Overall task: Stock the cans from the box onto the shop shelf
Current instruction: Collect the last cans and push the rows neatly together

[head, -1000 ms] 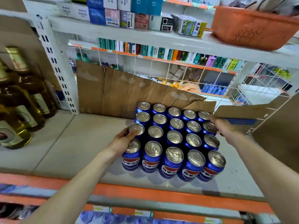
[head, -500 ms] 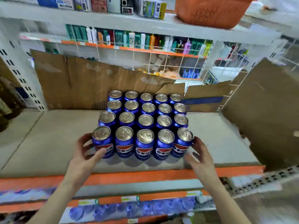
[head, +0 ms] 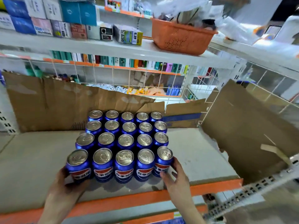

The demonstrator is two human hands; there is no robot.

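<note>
Several blue cans [head: 124, 139] with silver tops stand upright in a tight block of rows on the grey shop shelf [head: 32, 159], near its front edge. My left hand [head: 64, 189] wraps around the front-left can [head: 78, 165] from the outside. My right hand [head: 174, 178] holds the front-right can [head: 163, 159], fingers on its outer side. The two hands bracket the front row between them. No box holding cans is in view.
Flattened brown cardboard [head: 56, 101] lines the shelf's back, and another sheet [head: 242, 135] leans at the right end. The shelf lip [head: 129, 201] is orange. The shelf above carries small boxes [head: 64, 20] and an orange basket [head: 181, 38].
My hands came from the block's sides to its front corners and closed on the two end cans of the front row. The view has tilted upward.
</note>
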